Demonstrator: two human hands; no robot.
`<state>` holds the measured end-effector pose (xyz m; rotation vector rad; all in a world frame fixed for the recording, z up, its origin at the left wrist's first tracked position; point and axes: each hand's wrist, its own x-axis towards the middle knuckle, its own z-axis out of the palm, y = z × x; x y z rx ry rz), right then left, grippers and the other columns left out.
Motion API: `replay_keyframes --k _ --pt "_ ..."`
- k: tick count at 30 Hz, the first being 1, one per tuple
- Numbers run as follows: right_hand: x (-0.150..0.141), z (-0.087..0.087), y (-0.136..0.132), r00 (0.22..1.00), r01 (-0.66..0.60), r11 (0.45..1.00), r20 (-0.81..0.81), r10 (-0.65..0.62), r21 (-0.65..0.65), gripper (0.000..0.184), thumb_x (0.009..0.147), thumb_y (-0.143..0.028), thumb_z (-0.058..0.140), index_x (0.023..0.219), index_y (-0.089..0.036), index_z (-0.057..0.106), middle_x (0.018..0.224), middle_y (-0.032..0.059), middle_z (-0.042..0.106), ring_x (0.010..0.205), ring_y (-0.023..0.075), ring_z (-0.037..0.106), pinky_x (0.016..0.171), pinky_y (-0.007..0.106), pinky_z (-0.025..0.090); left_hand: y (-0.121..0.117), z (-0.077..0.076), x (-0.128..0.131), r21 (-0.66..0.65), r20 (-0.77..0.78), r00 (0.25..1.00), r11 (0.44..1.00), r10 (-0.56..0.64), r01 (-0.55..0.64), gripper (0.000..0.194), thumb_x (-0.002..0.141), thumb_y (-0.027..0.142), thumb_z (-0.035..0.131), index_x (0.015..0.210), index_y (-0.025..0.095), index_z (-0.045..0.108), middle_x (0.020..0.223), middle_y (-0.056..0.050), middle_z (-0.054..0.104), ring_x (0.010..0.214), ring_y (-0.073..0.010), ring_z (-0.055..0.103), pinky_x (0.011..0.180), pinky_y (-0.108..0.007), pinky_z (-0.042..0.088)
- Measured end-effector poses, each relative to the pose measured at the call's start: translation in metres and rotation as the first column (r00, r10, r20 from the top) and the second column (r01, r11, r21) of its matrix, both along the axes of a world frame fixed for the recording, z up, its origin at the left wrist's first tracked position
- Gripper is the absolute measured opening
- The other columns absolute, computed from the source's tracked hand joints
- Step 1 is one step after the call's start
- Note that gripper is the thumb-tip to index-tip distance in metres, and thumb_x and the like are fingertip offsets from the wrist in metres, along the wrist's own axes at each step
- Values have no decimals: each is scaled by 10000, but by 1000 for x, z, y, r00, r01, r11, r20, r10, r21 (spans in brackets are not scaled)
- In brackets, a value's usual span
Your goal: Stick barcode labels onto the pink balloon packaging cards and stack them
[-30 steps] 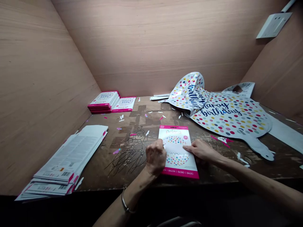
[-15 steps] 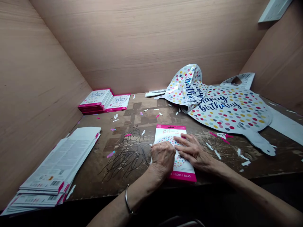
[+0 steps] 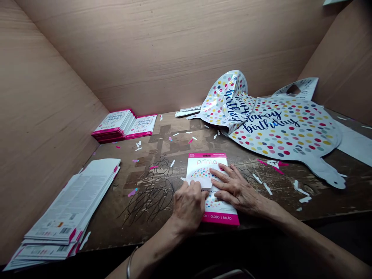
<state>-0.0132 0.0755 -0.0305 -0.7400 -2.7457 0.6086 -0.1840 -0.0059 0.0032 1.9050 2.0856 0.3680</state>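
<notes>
A pink-and-white balloon packet lies face up at the table's front, with dots and the word "prima" on it. Over its middle, a white paper flap is bent across the printed face. My left hand pinches this flap at its near edge, fingers bent; whether it belongs to the packet I cannot tell. From the right, my right hand rests flat on the packet with fingers spread, its fingertips beside the flap.
Dotted "happy birthday" foil balloons lie in a pile at the right. Packed balloon packets are stacked at the back left. Flat printed sleeves lie along the left edge. Paper scraps are scattered over the brown table.
My left hand has gone from a fist on the packet to a pinch lower left, and the white flap now shows. The right hand stays on the packet. The view has shifted slightly.
</notes>
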Motion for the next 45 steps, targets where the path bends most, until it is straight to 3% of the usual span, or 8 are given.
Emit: replay_keyframes --k 4,8,15,23,32,39,45 --pt "0 0 0 1000 -2 1000 -1 2 -11 358 899 -387 418 1223 -281 528 1432 4 322 1336 312 162 1051 583 102 -21 -1 -26 10 86 987 990 -138 138 415 867 334 419 1210 124 519 1272 -177 513 1261 -292 370 987 -399 343" --pt "1 -2 1 1000 -11 1000 9 11 -8 391 899 -412 409 1258 -286 496 1440 8 301 1341 312 145 1053 582 97 -32 -8 -43 58 240 941 971 -238 231 550 842 382 493 1347 205 366 1407 -85 348 1328 -234 247 1077 -367 231" --pt "2 -4 1 1000 -19 1000 1 19 -6 398 898 -437 403 1265 -310 490 1437 7 301 1339 324 149 1045 605 101 -34 -14 -51 128 205 898 920 -389 370 694 780 429 578 1376 233 281 1428 -108 275 1330 -289 214 1092 -493 95" --pt "4 -12 4 1000 -27 999 -9 27 21 447 883 -456 430 1300 -296 450 1436 17 292 1335 336 155 1040 616 123 -35 -22 -53 -1 6 907 907 -421 421 824 791 615 383 1410 124 151 1469 -154 163 1362 -260 61 1095 -507 114" --pt "6 -15 5 999 -38 998 1 38 43 447 889 -446 423 1312 -304 426 1444 12 270 1338 329 151 1034 622 135 -31 -15 -59 -20 18 898 898 -439 440 804 803 638 326 1393 102 214 1462 -147 195 1361 -240 84 1104 -483 128" --pt "6 -11 6 996 -80 994 37 78 72 441 899 -441 399 1322 -318 408 1452 22 253 1339 338 141 1013 647 156 -18 -8 -63 -96 -11 857 854 -515 511 822 796 651 328 1390 93 223 1455 -145 193 1355 -252 103 1099 -501 103" --pt "5 -18 3 998 -57 983 -31 63 176 435 889 -411 438 1299 -267 446 1432 74 312 1333 336 162 1003 641 197 -16 -9 -62 -76 -30 837 837 -546 543 864 768 674 349 1382 75 242 1440 -170 219 1347 -266 136 1095 -499 145"
